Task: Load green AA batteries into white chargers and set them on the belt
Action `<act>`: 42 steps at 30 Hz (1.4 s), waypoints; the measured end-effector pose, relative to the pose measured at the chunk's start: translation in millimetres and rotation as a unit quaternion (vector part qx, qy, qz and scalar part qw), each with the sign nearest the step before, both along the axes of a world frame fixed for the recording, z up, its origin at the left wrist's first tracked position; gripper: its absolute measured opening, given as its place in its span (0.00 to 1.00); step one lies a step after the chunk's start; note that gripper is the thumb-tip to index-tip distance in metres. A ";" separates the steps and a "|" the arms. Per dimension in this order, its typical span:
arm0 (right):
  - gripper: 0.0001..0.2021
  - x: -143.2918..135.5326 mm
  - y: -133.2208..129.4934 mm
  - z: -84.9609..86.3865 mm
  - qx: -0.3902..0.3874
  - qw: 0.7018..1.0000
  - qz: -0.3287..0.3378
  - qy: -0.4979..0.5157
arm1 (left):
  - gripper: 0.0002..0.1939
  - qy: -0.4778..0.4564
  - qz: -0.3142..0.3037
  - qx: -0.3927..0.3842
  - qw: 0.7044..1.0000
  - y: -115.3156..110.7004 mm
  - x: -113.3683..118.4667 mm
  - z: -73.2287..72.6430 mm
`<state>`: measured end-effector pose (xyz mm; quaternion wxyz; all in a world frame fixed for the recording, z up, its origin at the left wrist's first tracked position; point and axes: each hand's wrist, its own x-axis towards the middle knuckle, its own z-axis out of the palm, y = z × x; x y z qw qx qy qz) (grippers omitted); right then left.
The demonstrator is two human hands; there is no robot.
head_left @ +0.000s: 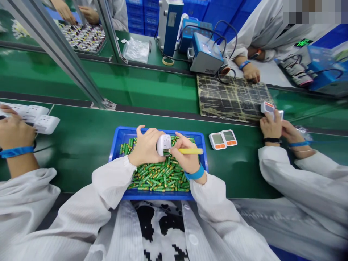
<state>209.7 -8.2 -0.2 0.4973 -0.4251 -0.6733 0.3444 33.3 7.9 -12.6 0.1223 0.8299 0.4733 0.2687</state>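
Note:
My left hand [148, 145] grips a small white electronic device [164, 142], tilted with its back towards me, above a blue tray [157, 196]. Between the fingers of my right hand [188, 159] is a slim tool with a yellow handle [193, 151]. Its thin end reaches to the lower edge of the device, where the exact contact is hidden. Loose green batteries [163, 175] with gold-coloured ends fill much of the tray under both hands. Two white and orange devices with grey screens [223, 139] lie side by side to the right of the tray.
At right, a co-worker's hands [272, 127] hold a similar device. Another co-worker's hand [16, 130] touches white units [46, 124] at left. A taped dark board [233, 98] lies on the green conveyor beyond. A metal post [67, 58] slants across the left; blue machines [206, 52] stand behind.

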 end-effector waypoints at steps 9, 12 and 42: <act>0.13 23.1 2.2 -8.5 0.054 0.984 -0.149 -0.076 | 0.32 -0.038 0.033 -0.016 0.999 1.0 -3.8 9.0; 0.12 27.4 2.5 -8.8 -0.033 0.974 -0.180 0.136 | 0.34 -0.098 0.056 -0.033 0.993 4.1 -9.9 14.5; 0.11 59.8 18.6 -7.3 -0.077 0.966 -0.195 0.151 | 0.33 0.012 0.169 0.068 0.983 16.5 -35.7 20.2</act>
